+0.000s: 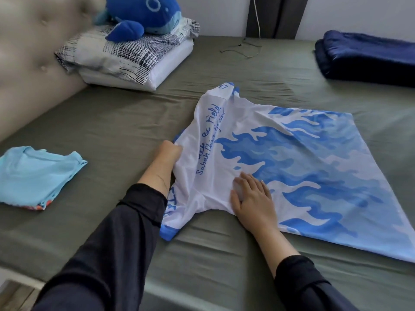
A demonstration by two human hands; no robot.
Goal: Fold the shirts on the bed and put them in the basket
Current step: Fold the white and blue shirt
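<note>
One light-blue shirt (38,176) lay folded on the bed (112,122); the flame-print shirt (292,171) was barely begun, left hand (170,151) gripping its collar end, right hand (251,194) pressing flat; no basket in view.

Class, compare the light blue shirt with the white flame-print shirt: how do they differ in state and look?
The light blue shirt lies folded and untouched; the white flame-print shirt is spread out, with the left hand gripping it and the right hand pressing it flat. The first is plain, the second printed. Both lie on the bed.
</note>
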